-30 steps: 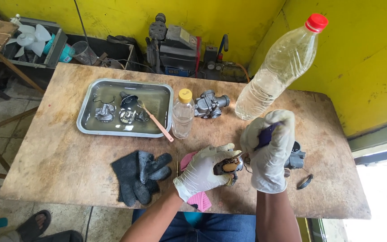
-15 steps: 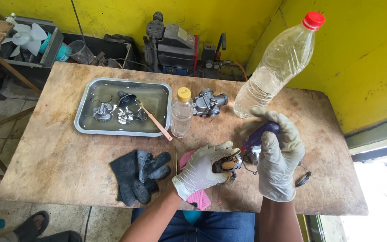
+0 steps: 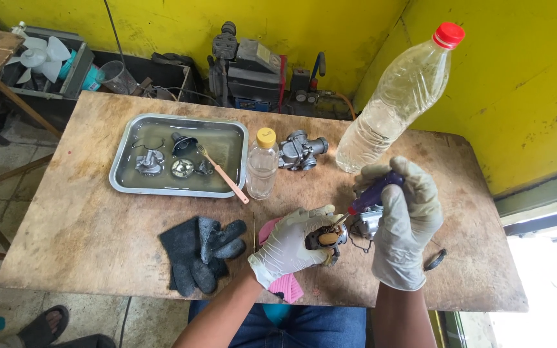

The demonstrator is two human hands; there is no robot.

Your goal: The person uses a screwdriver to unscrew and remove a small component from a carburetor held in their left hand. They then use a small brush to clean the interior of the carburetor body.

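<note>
Head view: gloved left hand [image 3: 288,248] clasps a grimy metal carburettor [image 3: 325,238], partly hidden; gloved right hand [image 3: 402,219] grips a purple-handled screwdriver [image 3: 372,193], lower centre-right.

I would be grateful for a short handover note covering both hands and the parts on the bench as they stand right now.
Left hand: gloved, gripping the small carburetor body just above the table edge.
Right hand: gloved, holding the purple-handled screwdriver, tip set into the carburetor body.
On the wooden table: metal tray of liquid with several removed parts and a brush soaking; small yellow-capped bottle; second carburetor; large clear bottle; dark gloves; pink cloth under the left hand.
Done: some parts are already in the tray.
Left: the held body is still under the screwdriver.
</note>
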